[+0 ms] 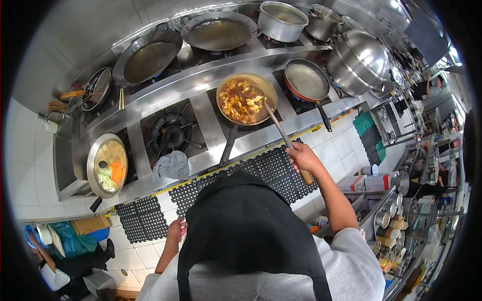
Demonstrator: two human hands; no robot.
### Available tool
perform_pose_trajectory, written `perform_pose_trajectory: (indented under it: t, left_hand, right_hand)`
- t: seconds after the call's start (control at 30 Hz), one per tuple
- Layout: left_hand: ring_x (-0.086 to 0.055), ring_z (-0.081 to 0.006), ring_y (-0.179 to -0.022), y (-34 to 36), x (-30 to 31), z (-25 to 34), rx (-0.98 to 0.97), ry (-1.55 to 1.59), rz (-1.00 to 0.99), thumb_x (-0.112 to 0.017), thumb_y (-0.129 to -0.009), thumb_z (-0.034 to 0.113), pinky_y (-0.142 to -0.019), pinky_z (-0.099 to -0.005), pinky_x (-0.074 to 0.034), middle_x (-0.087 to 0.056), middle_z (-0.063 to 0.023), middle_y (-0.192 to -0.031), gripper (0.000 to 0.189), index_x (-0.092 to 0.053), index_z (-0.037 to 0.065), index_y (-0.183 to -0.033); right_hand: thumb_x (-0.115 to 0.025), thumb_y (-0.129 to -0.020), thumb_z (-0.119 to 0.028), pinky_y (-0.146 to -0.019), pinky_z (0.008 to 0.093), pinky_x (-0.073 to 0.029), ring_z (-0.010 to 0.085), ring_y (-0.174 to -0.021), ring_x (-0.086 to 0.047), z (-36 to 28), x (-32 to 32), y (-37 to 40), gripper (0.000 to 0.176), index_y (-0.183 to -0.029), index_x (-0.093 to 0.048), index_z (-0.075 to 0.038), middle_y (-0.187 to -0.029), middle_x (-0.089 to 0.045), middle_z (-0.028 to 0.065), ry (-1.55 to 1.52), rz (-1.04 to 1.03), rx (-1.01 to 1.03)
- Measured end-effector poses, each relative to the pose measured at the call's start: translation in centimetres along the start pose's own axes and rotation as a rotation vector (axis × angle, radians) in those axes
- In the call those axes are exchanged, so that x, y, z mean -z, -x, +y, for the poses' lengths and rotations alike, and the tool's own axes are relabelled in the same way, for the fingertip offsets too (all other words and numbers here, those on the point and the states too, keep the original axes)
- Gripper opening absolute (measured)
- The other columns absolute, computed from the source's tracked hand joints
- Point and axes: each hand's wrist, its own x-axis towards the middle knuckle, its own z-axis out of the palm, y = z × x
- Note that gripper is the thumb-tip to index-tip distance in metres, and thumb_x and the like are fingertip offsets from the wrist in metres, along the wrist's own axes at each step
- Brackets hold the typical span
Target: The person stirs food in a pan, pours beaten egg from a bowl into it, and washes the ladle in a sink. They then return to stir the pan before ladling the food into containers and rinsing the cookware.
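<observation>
My right hand (304,159) is closed around the handle of a long metal ladle (281,131) with a wooden end. Its head is mostly hidden in the food. The frying pan (232,143) under it stands on a burner and holds brown sauce with yellow-white egg-like pieces (243,100). That pan's handle points towards me, with no hand on it. My left hand (176,230) hangs low beside my black apron, away from the stove. Its fingers are loosely bent and apart, with nothing visible in them.
A grey cloth (171,165) lies by the bare burner (173,131). On the left, a pan (90,173) holds chopped vegetables. A red pan (287,85) with liquid is to the right. Woks (188,37) and pots (281,35) line the back. Another person (83,261) is at lower left.
</observation>
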Motion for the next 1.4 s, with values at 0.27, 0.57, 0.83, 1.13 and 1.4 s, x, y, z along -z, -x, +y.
perform_pose_trajectory:
  t: [0.27, 0.57, 0.83, 1.13, 1.4]
  left_hand:
    - [-0.050, -0.0113, -0.074, -1.3, 0.8, -2.7, 0.078, -0.030, 0.004, -0.054, -0.103, 0.051, -0.067, -0.0325, -0.038, -0.068, 0.0056, -0.097, 0.039, -0.065, 0.017, -0.117]
    - [-0.049, -0.0102, -0.074, -1.1, 0.6, -1.6, 0.026, 0.096, -0.026, -0.054, -0.104, 0.051, -0.062, -0.0289, -0.038, -0.066, 0.0051, -0.097, 0.039, -0.066, 0.016, -0.118]
    - [-0.050, -0.0103, -0.071, -3.4, 1.3, -2.1, 0.031, 0.058, -0.036, -0.054, -0.104, 0.051, -0.060, -0.0281, -0.038, -0.066, 0.0040, -0.096, 0.040, -0.066, 0.016, -0.120]
    - [-0.051, -0.0106, -0.072, -4.5, -0.4, -2.8, 0.122, 0.047, 0.053, -0.055, -0.104, 0.049, -0.065, -0.0308, -0.041, -0.066, 0.0048, -0.096, 0.038, -0.067, 0.017, -0.120]
    - [-0.054, -0.0101, -0.070, -4.6, -0.4, -1.7, -0.037, 0.200, -0.158, -0.053, -0.105, 0.046, -0.061, -0.0278, -0.041, -0.066, 0.0055, -0.089, 0.032, -0.067, 0.018, -0.111]
  right_hand:
    - [-0.056, -0.105, -0.023, -0.039, 0.0258, -0.042, 0.0087, -0.045, -0.047, -1.7, 0.7, 1.7, 0.030, -0.126, -0.061, -0.003, -0.068, -0.053, -0.0012, -0.222, -0.167, -0.153]
    - [-0.051, -0.108, -0.028, -0.042, 0.0207, -0.043, 0.0057, -0.054, -0.048, 1.2, 1.8, -1.4, 0.044, -0.140, -0.052, 0.002, -0.078, -0.052, 0.0002, -1.189, -0.667, -0.412]
    - [-0.050, -0.109, -0.025, -0.041, 0.0209, -0.042, 0.0068, -0.054, -0.048, 0.7, 1.7, -0.9, 0.043, -0.141, -0.050, 0.003, -0.079, -0.052, 0.0014, -1.238, -0.658, -0.316]
    - [-0.059, -0.105, -0.023, -0.040, 0.0241, -0.040, 0.0084, -0.048, -0.049, -3.6, 1.4, 2.6, 0.027, -0.122, -0.061, -0.002, -0.072, -0.055, -0.0009, -0.466, -0.153, -0.093]
    - [-0.063, -0.098, -0.016, -0.045, 0.0340, -0.047, 0.0150, -0.045, -0.057, -3.6, 0.8, 1.8, 0.017, -0.107, -0.064, -0.002, -0.064, -0.058, 0.0056, 0.207, 0.186, 0.161]
